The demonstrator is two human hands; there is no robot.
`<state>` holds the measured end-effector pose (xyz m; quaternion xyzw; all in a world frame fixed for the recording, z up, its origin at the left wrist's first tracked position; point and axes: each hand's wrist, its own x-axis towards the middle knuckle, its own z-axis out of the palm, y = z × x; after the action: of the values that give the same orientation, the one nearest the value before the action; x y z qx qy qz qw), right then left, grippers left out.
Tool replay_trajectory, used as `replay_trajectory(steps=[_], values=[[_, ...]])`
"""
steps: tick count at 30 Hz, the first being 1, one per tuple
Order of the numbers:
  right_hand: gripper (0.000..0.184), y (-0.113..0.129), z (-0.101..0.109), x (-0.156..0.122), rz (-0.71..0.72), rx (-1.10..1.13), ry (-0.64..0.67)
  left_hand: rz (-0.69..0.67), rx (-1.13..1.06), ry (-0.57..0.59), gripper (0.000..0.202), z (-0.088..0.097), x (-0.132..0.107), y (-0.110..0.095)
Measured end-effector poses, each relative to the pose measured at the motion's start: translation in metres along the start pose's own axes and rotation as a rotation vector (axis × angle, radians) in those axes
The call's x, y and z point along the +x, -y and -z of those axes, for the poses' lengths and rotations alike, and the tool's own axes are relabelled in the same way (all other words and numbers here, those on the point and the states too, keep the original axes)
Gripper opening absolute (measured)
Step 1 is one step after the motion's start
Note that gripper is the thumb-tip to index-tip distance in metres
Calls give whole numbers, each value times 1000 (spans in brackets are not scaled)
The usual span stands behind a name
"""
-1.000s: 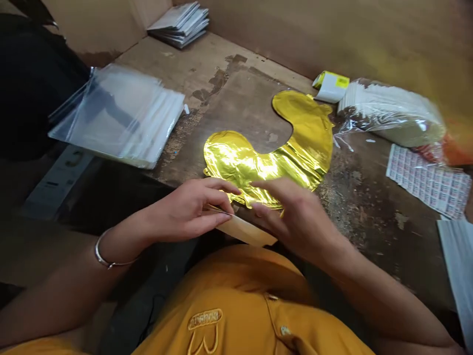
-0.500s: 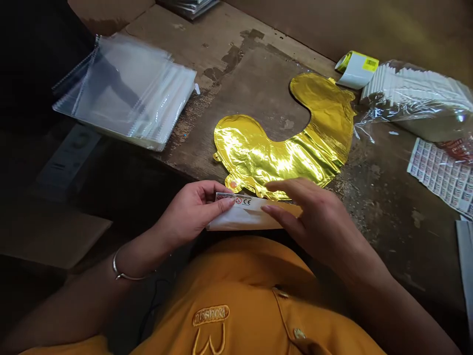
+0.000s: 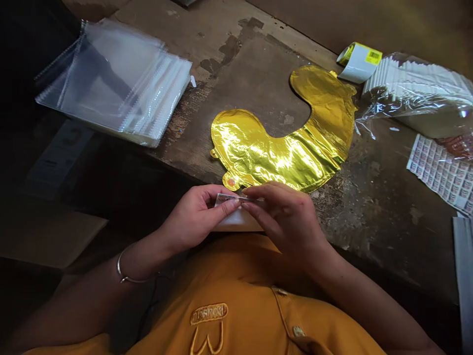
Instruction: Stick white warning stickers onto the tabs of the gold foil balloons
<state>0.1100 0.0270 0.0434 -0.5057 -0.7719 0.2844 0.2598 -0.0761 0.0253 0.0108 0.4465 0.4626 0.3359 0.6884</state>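
At the table's near edge my left hand (image 3: pixel 199 214) pinches the left end of a folded white printed sheet (image 3: pixel 236 222), its thumb on top. My right hand (image 3: pixel 286 209) is closed on the same sheet's upper edge, thumb and fingertips pressed together close to the left thumb. Fingers cover much of the sheet, and its print is hardly legible. Just beyond both hands, a flat gold foil balloon (image 3: pixel 281 153), curved like a C, lies on the table. Its lower tabs come close to my fingertips; whether they touch, I cannot tell.
A stack of clear plastic sleeves (image 3: pixel 111 84) lies at the table's left edge. On the right are a curled label roll (image 3: pixel 358 61), white sticks in a clear bag (image 3: pixel 414 88) and a sheet of small stickers (image 3: pixel 439 170). The worn brown table (image 3: pixel 373 212) has flaking patches.
My right hand has moved left along the sheet and its fingers have closed on the upper edge. The sheet's printed edge now looks folded or tilted. The view has shifted slightly.
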Motion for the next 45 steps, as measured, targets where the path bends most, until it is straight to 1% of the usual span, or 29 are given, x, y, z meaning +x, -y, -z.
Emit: replay_trajectory(steps=[4, 6, 9, 12, 14, 16, 19, 21, 22, 24, 27, 29, 31, 32, 33, 34, 36, 38, 39, 40, 42, 45], values=[[11, -5, -7, -4, 186, -141, -158, 5, -51, -1, 18, -1, 0, 0], [17, -10, -11, -7, 290, -242, -227, 26, -72, -4, 18, -1, 0, -1], [30, -19, -15, -12, 417, -348, -277, 59, -105, -8, 20, -2, -1, -1], [31, -23, -17, -14, 498, -377, -296, 83, -135, -4, 21, -2, -2, 0], [30, -21, -17, -13, 484, -388, -334, 90, -144, 0, 21, -2, -1, 1], [30, -16, -15, -9, 423, -422, -364, 81, -152, 4, 21, -2, -1, 3], [25, -10, -12, -5, 351, -455, -324, 59, -138, -9, 21, -2, -1, 4], [19, -10, -11, -5, 327, -431, -285, 54, -103, -25, 21, -2, -1, 4], [20, -12, -11, -7, 319, -416, -277, 51, -85, -30, 21, -1, -1, 3], [25, -15, -13, -10, 336, -402, -271, 42, -49, -33, 21, -1, -1, 3], [29, -18, -17, -15, 414, -414, -274, 33, 1, -43, 23, 0, -1, 5], [25, -14, -18, -15, 424, -401, -269, 30, 26, -47, 26, 1, 0, 7], [17, -7, -12, -10, 365, -328, -253, 8, 87, -61, 29, 3, 0, 8], [14, -4, -8, -6, 303, -270, -243, -24, 150, -87, 29, 5, -1, 7], [11, -3, -2, -1, 218, -201, -242, -89, 243, -121, 27, 8, -1, 6], [8, -2, 4, 6, 120, -129, -255, -195, 367, -155, 23, 11, -2, 5], [3, -7, 12, 22, -75, -2, -300, -499, 666, -190, 14, 18, -1, 2], [7, -16, 13, 38, -214, 113, -300, -784, 948, -137, 9, 24, 4, 1], [10, -22, 9, 44, -255, 164, -262, -873, 1052, -87, 9, 26, 7, 2], [11, -26, 4, 49, -279, 196, -214, -913, 1128, -37, 10, 28, 10, 3], [12, -34, -9, 53, -298, 197, -133, -914, 1212, 53, 13, 31, 17, 8], [13, -39, -23, 51, -294, 84, -99, -885, 1245, 104, 17, 33, 21, 15]])
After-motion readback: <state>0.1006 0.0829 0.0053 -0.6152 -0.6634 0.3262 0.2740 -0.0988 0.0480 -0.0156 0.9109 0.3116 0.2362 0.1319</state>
